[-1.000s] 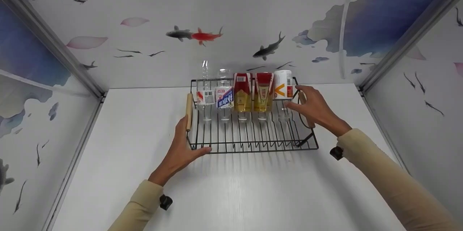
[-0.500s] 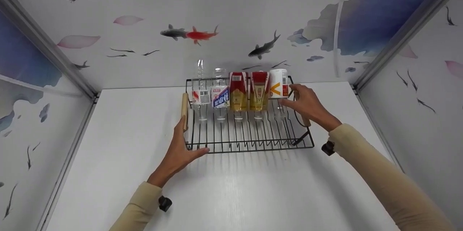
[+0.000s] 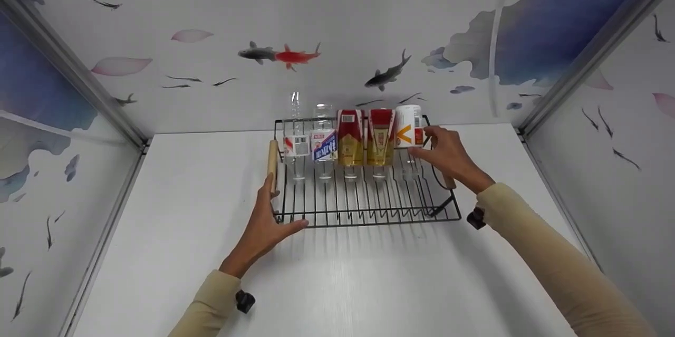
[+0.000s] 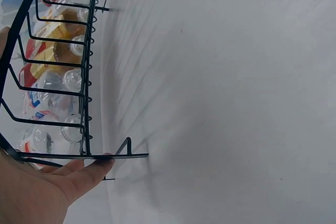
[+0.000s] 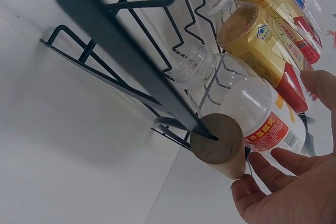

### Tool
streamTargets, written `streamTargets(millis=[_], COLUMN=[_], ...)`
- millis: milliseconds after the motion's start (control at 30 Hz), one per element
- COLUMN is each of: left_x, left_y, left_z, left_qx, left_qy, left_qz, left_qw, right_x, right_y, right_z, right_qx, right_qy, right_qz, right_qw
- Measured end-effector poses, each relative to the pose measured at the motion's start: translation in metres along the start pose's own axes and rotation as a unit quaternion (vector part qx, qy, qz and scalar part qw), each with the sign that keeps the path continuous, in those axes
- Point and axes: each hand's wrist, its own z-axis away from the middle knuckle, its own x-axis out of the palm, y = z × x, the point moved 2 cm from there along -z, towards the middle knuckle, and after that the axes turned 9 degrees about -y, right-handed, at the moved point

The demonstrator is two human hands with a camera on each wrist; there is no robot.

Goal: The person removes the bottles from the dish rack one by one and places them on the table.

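Fingers of the right hand (image 3: 448, 153) touch, uncurled, the white-labelled bottle (image 3: 408, 127), last of 5 lying in the wire rack (image 3: 369, 210) on the worktop (image 3: 337, 273). Left hand (image 3: 266, 223) rests flat against the rack's front corner. Bottles look fully placed.

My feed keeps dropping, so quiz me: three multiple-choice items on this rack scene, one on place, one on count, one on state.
1. Where does the left hand rest?
A. on the rack's near left corner
B. on a bottle cap
C. flat on the back wall

2. How many bottles lie in the rack?
A. three
B. five
C. eight

3. How is the right hand?
A. closed in a fist on the table
B. fingers relaxed beside the rightmost bottle
C. wrapped round a red bottle

Answers: 1 A, thumb lies along the front wire; 2 B, five in a row at the back; 3 B, the right wrist view shows its fingers loose near the white bottle.
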Motion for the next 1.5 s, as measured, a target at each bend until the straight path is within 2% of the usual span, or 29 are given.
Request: streamTargets(millis=[167,367,800,1067,1300,1500], left_x=[0.001,0.001,0.001,0.002,0.005,0.004], left_y=[-0.002,0.000,0.000,0.000,0.000,-0.002], left_z=[0.001,0.001,-0.001,0.000,-0.002,-0.001], left_qx=[0.009,0.003,-0.002,-0.005,-0.007,0.000], left_qy=[0.002,0.006,0.010,0.013,0.001,0.012], left_qz=[0.001,0.011,0.006,0.001,0.008,0.011], left_qw=[1.0000,0.9999,0.9999,0.9999,0.9999,0.9999], right_x=[0.003,0.004,0.014,0.014,0.001,-0.003], right_y=[0.002,0.002,0.008,0.010,0.009,0.002], right_z=[-0.002,-0.006,-0.013,-0.015,-0.010,-0.017], right_qx=[0.006,0.020,0.038,0.033,0.037,0.042], right_qy=[-0.013,-0.025,-0.021,-0.033,-0.055,-0.070], right_qz=[0.000,0.000,-0.053,-0.036,-0.003,-0.002], right_qw=[1.000,0.999,0.998,0.998,0.998,0.997])
